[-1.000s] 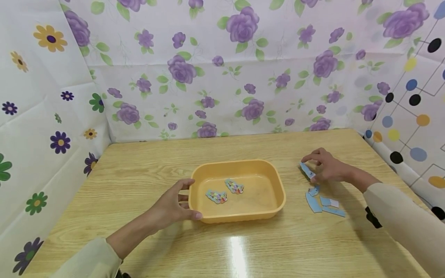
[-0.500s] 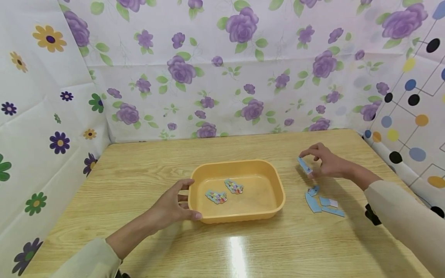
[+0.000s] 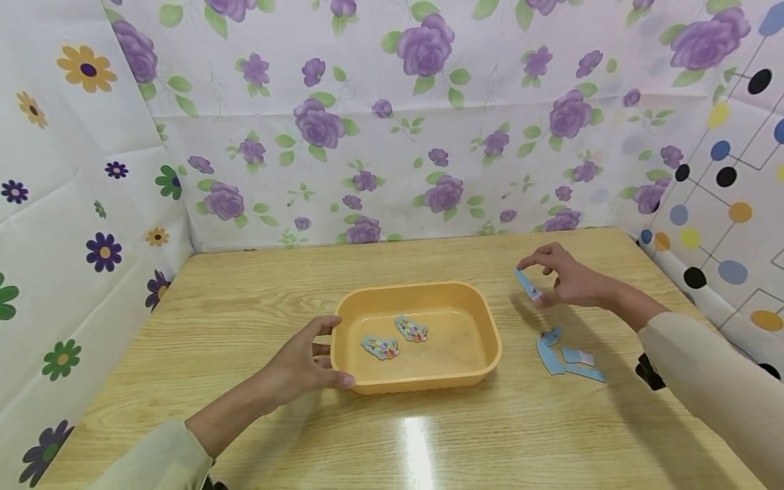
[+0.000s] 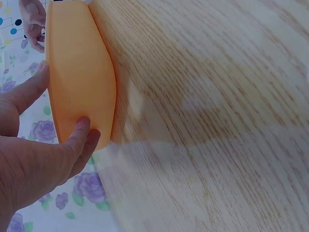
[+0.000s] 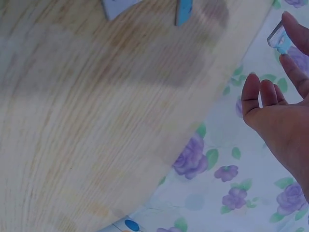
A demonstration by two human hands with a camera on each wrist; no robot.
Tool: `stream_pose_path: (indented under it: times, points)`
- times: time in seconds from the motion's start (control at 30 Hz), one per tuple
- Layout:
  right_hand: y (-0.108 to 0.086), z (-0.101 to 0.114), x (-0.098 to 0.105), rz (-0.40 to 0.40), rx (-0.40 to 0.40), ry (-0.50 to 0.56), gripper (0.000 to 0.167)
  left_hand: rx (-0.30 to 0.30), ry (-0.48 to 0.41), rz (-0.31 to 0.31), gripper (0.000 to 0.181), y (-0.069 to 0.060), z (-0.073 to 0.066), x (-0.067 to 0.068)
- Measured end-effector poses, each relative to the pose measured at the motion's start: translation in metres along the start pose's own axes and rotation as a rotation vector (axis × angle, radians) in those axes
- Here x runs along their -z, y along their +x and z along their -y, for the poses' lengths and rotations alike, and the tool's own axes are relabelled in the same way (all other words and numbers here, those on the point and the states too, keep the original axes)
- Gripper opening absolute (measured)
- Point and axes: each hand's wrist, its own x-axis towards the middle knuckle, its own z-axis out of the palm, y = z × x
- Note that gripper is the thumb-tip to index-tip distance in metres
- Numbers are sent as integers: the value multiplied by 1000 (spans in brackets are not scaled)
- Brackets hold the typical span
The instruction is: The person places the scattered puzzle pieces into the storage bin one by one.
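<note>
My left hand (image 3: 306, 361) holds the left end of a yellow-orange plastic tray (image 3: 416, 384); in the left wrist view, fingers (image 4: 79, 133) touch its outer wall. Inside the tray lie two multicoloured puzzle pieces, one (image 3: 381, 347) left of the other (image 3: 412, 329). My right hand (image 3: 566, 278) pinches a light blue puzzle piece (image 3: 528, 284) between thumb and a fingertip, above the table to the right of the tray. That piece (image 5: 279, 39) also shows at the right wrist view's upper right edge.
Several light blue puzzle pieces (image 3: 550, 357) lie on the wooden table (image 3: 257, 292), right of the tray and nearer than my right hand. Flowered sheets (image 3: 367, 122) stand behind the table and at its left. A dotted sheet (image 3: 729, 204) lines the right side.
My right hand has lifted the pinched light blue puzzle piece and moved away from me and slightly left, farther from the loose pieces. My left hand and the tray stay put.
</note>
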Motion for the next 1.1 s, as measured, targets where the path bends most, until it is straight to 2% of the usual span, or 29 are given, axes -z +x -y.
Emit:
stream_pose_path:
  times: [0.33, 0.73, 1.1]
  points:
    - [10, 23, 5, 4, 58, -21, 60, 5, -14, -2, 102, 0, 0, 0]
    - [22, 47, 2, 44, 79, -22, 61, 5, -22, 2, 103, 0, 0, 0]
    - [35, 62, -4, 73, 118, -13, 60, 1, 19, -26, 101, 0, 1, -1]
